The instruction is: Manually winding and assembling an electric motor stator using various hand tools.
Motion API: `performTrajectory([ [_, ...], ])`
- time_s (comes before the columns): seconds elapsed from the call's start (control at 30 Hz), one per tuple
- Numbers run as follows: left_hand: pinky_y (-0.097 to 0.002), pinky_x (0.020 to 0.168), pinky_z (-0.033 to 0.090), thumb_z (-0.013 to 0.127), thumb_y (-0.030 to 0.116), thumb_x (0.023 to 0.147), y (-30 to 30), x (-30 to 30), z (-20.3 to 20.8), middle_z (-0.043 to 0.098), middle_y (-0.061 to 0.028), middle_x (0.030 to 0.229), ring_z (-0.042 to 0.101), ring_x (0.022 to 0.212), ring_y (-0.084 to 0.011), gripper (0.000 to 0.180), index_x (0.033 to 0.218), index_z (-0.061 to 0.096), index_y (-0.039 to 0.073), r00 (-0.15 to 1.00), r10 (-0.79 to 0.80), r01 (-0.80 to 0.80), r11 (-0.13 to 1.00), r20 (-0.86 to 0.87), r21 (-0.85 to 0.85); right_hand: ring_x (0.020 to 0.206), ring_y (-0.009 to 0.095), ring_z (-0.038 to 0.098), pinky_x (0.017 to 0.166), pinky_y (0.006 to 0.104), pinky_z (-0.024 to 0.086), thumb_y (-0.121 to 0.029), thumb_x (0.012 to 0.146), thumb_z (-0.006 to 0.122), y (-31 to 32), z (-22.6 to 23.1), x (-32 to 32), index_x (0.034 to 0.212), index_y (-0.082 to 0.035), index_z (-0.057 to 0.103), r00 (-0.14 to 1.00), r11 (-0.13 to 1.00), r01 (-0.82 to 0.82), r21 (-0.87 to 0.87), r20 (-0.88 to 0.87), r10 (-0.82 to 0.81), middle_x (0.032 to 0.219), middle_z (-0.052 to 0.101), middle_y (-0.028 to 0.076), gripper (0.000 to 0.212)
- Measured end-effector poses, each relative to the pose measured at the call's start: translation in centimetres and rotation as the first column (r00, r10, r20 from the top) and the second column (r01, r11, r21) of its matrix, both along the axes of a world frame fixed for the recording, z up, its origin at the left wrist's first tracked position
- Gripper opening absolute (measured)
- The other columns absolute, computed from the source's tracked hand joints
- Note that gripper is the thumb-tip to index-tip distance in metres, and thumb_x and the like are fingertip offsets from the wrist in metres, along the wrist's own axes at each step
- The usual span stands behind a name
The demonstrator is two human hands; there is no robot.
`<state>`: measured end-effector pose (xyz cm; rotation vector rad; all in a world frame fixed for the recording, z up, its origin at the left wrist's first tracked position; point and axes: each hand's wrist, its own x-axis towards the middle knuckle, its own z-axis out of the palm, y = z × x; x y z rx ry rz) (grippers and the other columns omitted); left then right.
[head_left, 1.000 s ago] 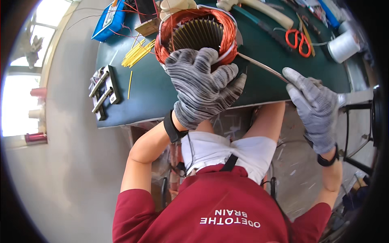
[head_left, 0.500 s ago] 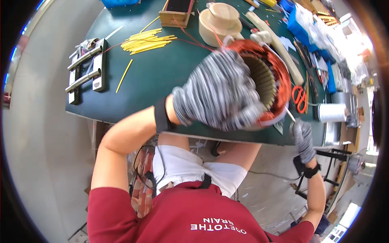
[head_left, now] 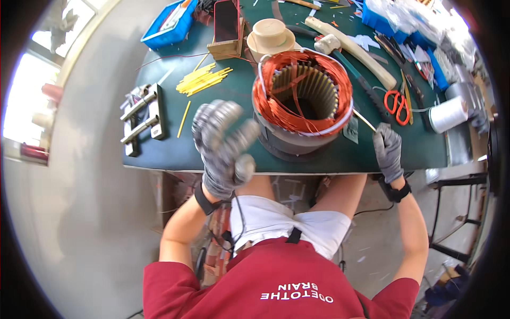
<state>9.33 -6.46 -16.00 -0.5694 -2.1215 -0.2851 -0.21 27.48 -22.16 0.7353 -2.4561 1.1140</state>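
My left hand (head_left: 220,146) is released, fingers loosely spread and blurred, raised near the front edge of the green table (head_left: 178,151). Just to its right stands the motor (head_left: 297,123), upright and open at the top, with orange-red wire (head_left: 268,103) looped thickly around its mouth and white cord (head_left: 334,129) along the wire's edge.

My right hand (head_left: 388,149) is on the far side of the motor, its fingers closed on the near end of a thin pale stick (head_left: 364,119). The stick slants away from that hand toward the motor's side; I cannot tell whether its tip touches the cord.

Beyond my right hand lie red-handled scissors (head_left: 395,110), and to its right a spool of white thread (head_left: 449,114) rests on its side. Farther past it, a hammer (head_left: 326,44) with a whitish head lies beside a long wooden bar (head_left: 353,53).

Left of my left hand sits a metal frame (head_left: 140,129) with two bars. One yellow strip (head_left: 184,119) lies between them, and a loose pile of yellow strips (head_left: 204,81) is beyond my fingertips. Past that, a phone (head_left: 227,24) leans in a wooden stand (head_left: 226,49).
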Motion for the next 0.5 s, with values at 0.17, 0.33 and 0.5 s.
performTrajectory([
  [0.17,-0.0464,0.099,0.028,0.056,0.044,0.081,0.9,-3.5,3.4,0.045,-0.0208,0.123,0.04,0.114,-0.0408,0.064,0.126,0.04,0.002,0.973,-0.049,0.053,0.999,0.227,-0.01,0.052,0.03,0.044,0.052,0.0334,0.038,-0.008,0.078,0.057,-0.2,0.0,0.5,0.064,-0.002,0.045,0.999,0.993,0.02,-0.112,-0.025,-0.023,0.058,0.043,0.013,0.019],
  [0.33,-0.0363,0.088,0.04,0.05,0.033,0.085,5.0,-15.3,9.4,0.054,-0.0134,0.102,0.049,0.097,-0.0252,0.045,0.116,0.044,0.0,0.396,-0.649,0.178,0.749,0.65,0.638,0.05,0.027,0.035,0.05,0.0313,0.036,-0.012,0.079,0.06,-0.1,-0.3,0.3,0.063,-0.003,0.043,1.0,0.99,0.026,-0.135,-0.001,-0.027,0.057,0.035,0.013,0.025],
  [0.5,-0.0231,0.069,0.044,0.039,0.027,0.096,8.7,-16.7,20.4,0.058,-0.0025,0.08,0.05,0.07,-0.0125,0.033,0.073,0.051,0.006,0.244,-0.502,0.234,0.861,0.83,0.452,0.05,0.025,0.035,0.05,0.0306,0.036,-0.014,0.08,0.062,0.5,-1.3,-0.3,0.064,-0.003,0.044,0.998,0.989,0.01,-0.145,-0.063,-0.019,0.056,0.036,0.013,0.027],
])
